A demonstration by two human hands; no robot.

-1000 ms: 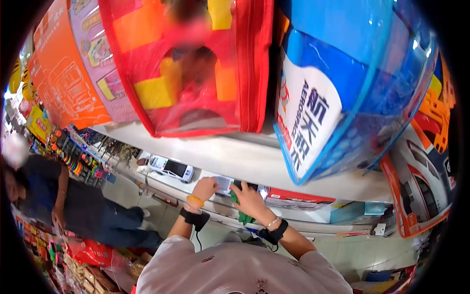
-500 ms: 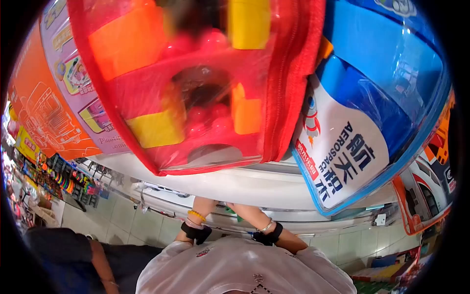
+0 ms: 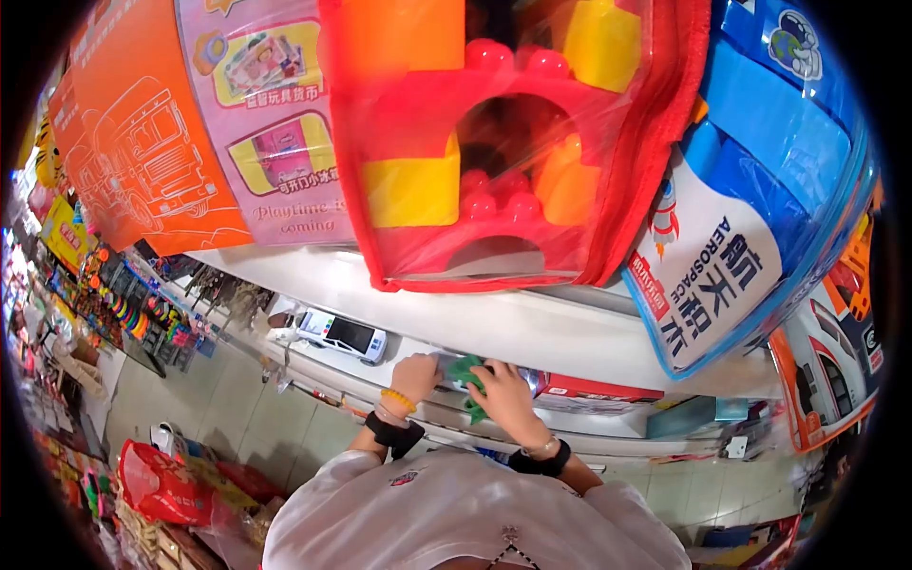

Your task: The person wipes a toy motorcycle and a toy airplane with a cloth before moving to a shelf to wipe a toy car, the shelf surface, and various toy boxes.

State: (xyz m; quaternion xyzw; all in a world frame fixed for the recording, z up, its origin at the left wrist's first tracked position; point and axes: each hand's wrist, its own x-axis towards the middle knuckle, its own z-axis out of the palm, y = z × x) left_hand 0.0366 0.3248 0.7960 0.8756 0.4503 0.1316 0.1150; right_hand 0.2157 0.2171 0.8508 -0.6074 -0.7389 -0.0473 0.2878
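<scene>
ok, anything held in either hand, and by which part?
Right hand: green cloth, seemingly by its middle, with green showing above and below the fingers. Left hand: can't tell if it holds anything.

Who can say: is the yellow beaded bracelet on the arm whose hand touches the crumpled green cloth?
No, the yellow bracelet circles the wrist of the left hand, while the right hand touches the green cloth.

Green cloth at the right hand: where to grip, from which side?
Probably the bunched upper part of the green cloth, pinched from above: it looks soft and crumpled, so raised folds should gather easily between fingers. Come from the near right, where the right hand lies over it.
</scene>
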